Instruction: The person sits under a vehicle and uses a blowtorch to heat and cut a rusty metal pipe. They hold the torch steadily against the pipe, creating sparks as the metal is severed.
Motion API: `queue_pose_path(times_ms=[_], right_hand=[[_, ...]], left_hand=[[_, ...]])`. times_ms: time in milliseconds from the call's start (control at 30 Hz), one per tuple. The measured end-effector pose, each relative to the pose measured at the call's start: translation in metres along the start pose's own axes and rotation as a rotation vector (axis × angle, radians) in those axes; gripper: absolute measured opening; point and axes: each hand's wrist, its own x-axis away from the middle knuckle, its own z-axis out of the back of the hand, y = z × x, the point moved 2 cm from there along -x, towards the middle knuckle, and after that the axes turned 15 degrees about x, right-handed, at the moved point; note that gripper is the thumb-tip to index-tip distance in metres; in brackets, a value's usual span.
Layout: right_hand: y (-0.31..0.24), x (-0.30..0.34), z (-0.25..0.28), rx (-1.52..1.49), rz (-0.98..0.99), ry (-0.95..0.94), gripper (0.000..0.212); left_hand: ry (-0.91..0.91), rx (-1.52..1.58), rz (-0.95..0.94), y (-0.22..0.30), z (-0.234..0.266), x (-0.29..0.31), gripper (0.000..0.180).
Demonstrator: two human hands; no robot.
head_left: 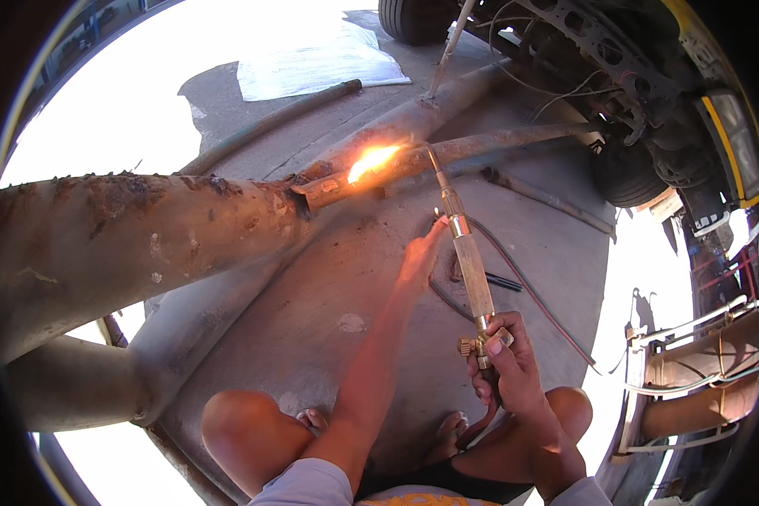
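Note:
My right hand point(510, 358) is wrapped round the valve end of a brass gas torch point(472, 270), whose thin bent neck points up and away from me. A bright orange flame point(371, 162) spreads leftward from its tip along a rusty thin pipe point(472, 150). The near end of that pipe meets the mouth of a thick, rust-scabbed pipe point(160, 228). My left hand point(419, 255) reaches forward just left of the torch barrel, fingers closed, with a small shiny thing at their tips too small to name. Whether the left fingertips touch the torch cannot be made out.
A hose point(531, 291) curves over the ground right of the torch, near a short black rod point(503, 282). More large pipes point(219, 320) lie at left. A truck chassis with wheels point(632, 173) stands at far right. White sheeting point(320, 63) and a loose pipe point(270, 122) lie beyond.

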Motion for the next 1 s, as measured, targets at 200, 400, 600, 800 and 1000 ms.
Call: queue_pose_path(times_ms=[200,400,600,800,1000], right_hand=[[-0.022,-0.019,0.027,0.211,0.133,0.391,0.034],[-0.081,-0.028,0.060,1.015,0.124,0.581,0.025],[-0.064,-0.028,0.030,1.327,0.200,0.296,0.019],[-0.037,-0.035,0.009,1.359,0.067,-0.006,0.025],[-0.023,-0.048,0.010,1.414,0.139,-0.249,0.023]], left_hand=[[-0.326,-0.122,0.116,-0.081,-0.053,0.060,0.047],[-0.561,0.024,0.049,-0.020,-0.057,0.078,0.046],[-0.398,0.277,-0.154,0.042,-0.054,0.107,0.058],[-0.076,-0.139,-0.054,0.037,-0.019,0.105,0.059],[0.098,-0.131,-0.039,0.021,0.009,0.113,0.053]])
